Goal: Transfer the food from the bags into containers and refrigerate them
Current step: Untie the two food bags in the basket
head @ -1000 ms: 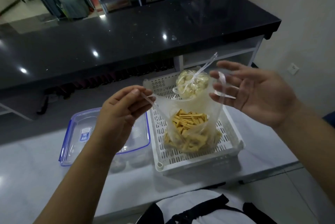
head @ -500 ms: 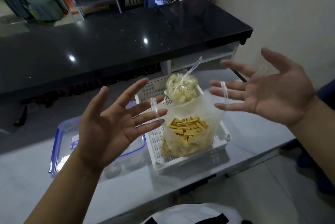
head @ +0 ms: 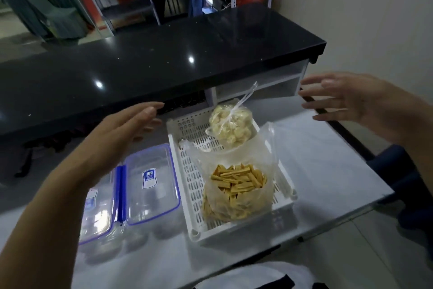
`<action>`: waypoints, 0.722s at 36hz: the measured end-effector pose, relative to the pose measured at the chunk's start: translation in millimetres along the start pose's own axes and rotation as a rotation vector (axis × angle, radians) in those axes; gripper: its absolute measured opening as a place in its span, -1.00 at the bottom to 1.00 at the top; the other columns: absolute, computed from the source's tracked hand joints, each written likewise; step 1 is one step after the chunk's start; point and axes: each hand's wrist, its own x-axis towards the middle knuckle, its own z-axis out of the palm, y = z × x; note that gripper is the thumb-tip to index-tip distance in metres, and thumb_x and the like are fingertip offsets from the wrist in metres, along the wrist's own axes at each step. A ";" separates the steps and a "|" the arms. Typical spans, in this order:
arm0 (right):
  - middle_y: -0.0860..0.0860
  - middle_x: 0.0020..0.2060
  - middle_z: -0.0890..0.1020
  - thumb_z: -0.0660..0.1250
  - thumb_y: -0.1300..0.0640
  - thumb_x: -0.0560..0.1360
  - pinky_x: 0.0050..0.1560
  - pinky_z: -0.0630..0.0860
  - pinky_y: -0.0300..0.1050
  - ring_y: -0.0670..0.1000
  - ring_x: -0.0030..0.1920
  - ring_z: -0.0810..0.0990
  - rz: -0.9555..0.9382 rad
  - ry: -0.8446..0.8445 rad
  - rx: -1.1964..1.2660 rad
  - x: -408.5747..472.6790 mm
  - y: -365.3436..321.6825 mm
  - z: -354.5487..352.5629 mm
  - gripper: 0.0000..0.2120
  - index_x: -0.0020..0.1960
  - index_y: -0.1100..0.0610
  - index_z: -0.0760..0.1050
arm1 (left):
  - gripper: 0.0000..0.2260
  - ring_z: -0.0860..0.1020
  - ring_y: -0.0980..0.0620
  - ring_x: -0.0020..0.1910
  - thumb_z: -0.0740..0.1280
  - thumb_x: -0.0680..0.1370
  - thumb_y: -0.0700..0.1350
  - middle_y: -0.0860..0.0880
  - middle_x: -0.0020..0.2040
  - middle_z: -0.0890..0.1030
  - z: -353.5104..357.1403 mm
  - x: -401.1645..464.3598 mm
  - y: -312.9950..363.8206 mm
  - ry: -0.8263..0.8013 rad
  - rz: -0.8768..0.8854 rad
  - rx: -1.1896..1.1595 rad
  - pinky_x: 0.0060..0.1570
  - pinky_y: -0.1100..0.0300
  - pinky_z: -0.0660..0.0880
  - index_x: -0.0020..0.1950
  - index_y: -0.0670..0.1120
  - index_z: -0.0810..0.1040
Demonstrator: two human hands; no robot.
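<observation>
Both hands hover spread and empty: the left hand (head: 126, 129) above two lidded containers (head: 131, 192), the right hand (head: 346, 101) beyond the basket (head: 187, 153). Between them an untied bag (head: 236, 190) of yellow sticks and a knotted bag (head: 230, 126), perhaps dumplings, sit in that basket.

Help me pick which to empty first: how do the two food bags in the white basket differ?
The near bag stands open at the top and holds yellow-orange strips; the far bag is knotted shut and holds pale, rounded pieces. The near bag looks bigger and fuller. Both are clear plastic and sit in the white basket, untouched by either hand.
</observation>
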 end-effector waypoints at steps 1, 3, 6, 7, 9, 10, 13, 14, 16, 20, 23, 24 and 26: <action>-0.04 0.19 0.66 0.40 -0.18 0.43 0.20 0.53 0.12 0.03 0.18 0.65 -0.012 0.031 -0.043 8.4 3.0 0.5 -0.57 0.25 -0.06 0.59 | -0.56 0.58 0.23 0.22 0.31 0.44 0.43 0.21 0.19 0.65 2.7 9.7 -0.1 0.011 0.006 0.052 0.29 0.05 0.44 0.30 0.38 0.52; -0.09 0.16 0.66 0.43 -0.14 0.45 0.21 0.53 0.06 -0.04 0.17 0.63 -0.010 0.082 -0.143 27.0 13.9 7.3 -0.64 0.22 -0.10 0.59 | -0.53 0.53 0.21 0.27 0.35 0.45 0.35 0.23 0.24 0.61 15.3 29.6 -0.7 -0.014 -0.002 0.174 0.29 0.01 0.46 0.35 0.34 0.49; -0.08 0.27 0.56 0.46 -0.17 0.42 0.03 0.46 -0.14 -0.06 0.21 0.53 0.019 0.078 -0.301 56.5 39.6 28.0 -0.52 0.31 -0.12 0.52 | -0.54 0.52 0.06 0.29 0.39 0.50 0.19 0.10 0.34 0.54 42.9 61.8 -6.2 -0.078 -0.015 0.311 0.24 -0.05 0.53 0.41 0.24 0.46; -0.06 0.33 0.52 0.47 -0.17 0.43 0.03 0.44 -0.13 -0.03 0.25 0.50 0.025 0.071 -0.355 66.7 49.6 36.0 -0.47 0.36 -0.12 0.48 | -0.57 0.53 0.05 0.28 0.39 0.54 0.15 0.07 0.35 0.53 52.3 72.7 -9.4 -0.083 -0.009 0.352 0.23 -0.03 0.54 0.41 0.21 0.46; -0.03 0.41 0.46 0.48 -0.20 0.42 0.09 0.43 -0.07 0.03 0.34 0.46 0.022 0.065 -0.444 85.3 68.3 52.5 -0.37 0.43 -0.09 0.42 | -0.58 0.50 0.06 0.28 0.37 0.57 0.12 0.05 0.39 0.50 69.1 91.5 -15.4 -0.092 0.015 0.467 0.22 0.06 0.49 0.42 0.15 0.47; -0.02 0.42 0.45 0.48 -0.22 0.41 0.09 0.43 -0.06 0.05 0.35 0.46 0.019 0.068 -0.480 93.7 75.8 60.6 -0.33 0.45 -0.08 0.40 | -0.57 0.48 0.05 0.31 0.37 0.57 0.12 0.04 0.42 0.48 76.2 100.0 -18.6 -0.110 0.030 0.515 0.24 0.07 0.46 0.43 0.13 0.46; -0.01 0.39 0.48 0.48 -0.19 0.41 0.03 0.38 -0.10 0.06 0.30 0.50 -0.027 0.083 -0.548 116.5 88.3 80.2 -0.33 0.45 -0.08 0.37 | -0.56 0.45 0.02 0.38 0.37 0.59 0.07 0.04 0.46 0.44 93.0 122.7 -27.8 -0.170 0.067 0.581 0.34 0.03 0.43 0.46 0.12 0.43; -0.01 0.39 0.47 0.48 -0.15 0.42 0.03 0.37 -0.11 0.07 0.29 0.50 -0.053 0.092 -0.557 124.0 89.8 85.7 -0.35 0.45 -0.08 0.38 | -0.56 0.44 0.03 0.39 0.37 0.59 0.05 0.04 0.46 0.43 97.1 130.7 -30.0 -0.174 0.080 0.602 0.34 0.04 0.43 0.47 0.12 0.42; -0.01 0.37 0.47 0.47 -0.11 0.43 0.05 0.39 -0.10 0.07 0.29 0.50 -0.100 0.123 -0.586 138.6 90.3 95.4 -0.41 0.41 -0.07 0.42 | -0.55 0.45 0.03 0.37 0.38 0.58 0.00 0.05 0.44 0.45 104.6 147.7 -31.9 -0.155 0.113 0.666 0.31 0.07 0.44 0.46 0.11 0.43; -0.05 0.36 0.47 0.42 -0.11 0.47 0.02 0.40 -0.10 0.05 0.25 0.52 -0.112 0.194 -0.630 160.8 92.3 114.1 -0.52 0.35 -0.03 0.48 | -0.60 0.52 -0.02 0.30 0.37 0.58 -0.03 0.02 0.38 0.53 116.9 179.7 -31.6 -0.137 0.165 0.803 0.22 -0.01 0.51 0.42 0.07 0.48; -0.04 0.29 0.51 0.39 -0.11 0.49 -0.04 0.43 -0.09 0.05 0.16 0.56 -0.096 0.213 -0.645 169.3 96.5 125.7 -0.61 0.27 -0.02 0.52 | -0.60 0.54 -0.04 0.28 0.38 0.58 -0.06 -0.01 0.36 0.56 124.2 196.5 -30.1 -0.171 0.159 0.804 0.21 0.01 0.52 0.43 0.05 0.49; -0.03 0.26 0.53 0.39 -0.10 0.50 -0.05 0.46 -0.07 0.07 0.12 0.58 -0.093 0.222 -0.656 171.3 98.1 128.4 -0.65 0.23 -0.01 0.54 | -0.61 0.55 -0.04 0.27 0.38 0.58 -0.07 -0.01 0.34 0.58 126.6 200.8 -29.6 -0.184 0.161 0.803 0.21 0.01 0.52 0.42 0.04 0.50; -0.02 0.22 0.55 0.37 -0.03 0.53 -0.04 0.51 -0.04 0.09 0.08 0.59 -0.091 0.247 -0.660 174.3 101.6 131.3 -0.75 0.18 0.00 0.56 | -0.64 0.58 -0.04 0.23 0.38 0.58 -0.07 -0.01 0.30 0.62 130.3 206.6 -29.2 -0.206 0.154 0.804 0.19 0.00 0.54 0.39 0.02 0.53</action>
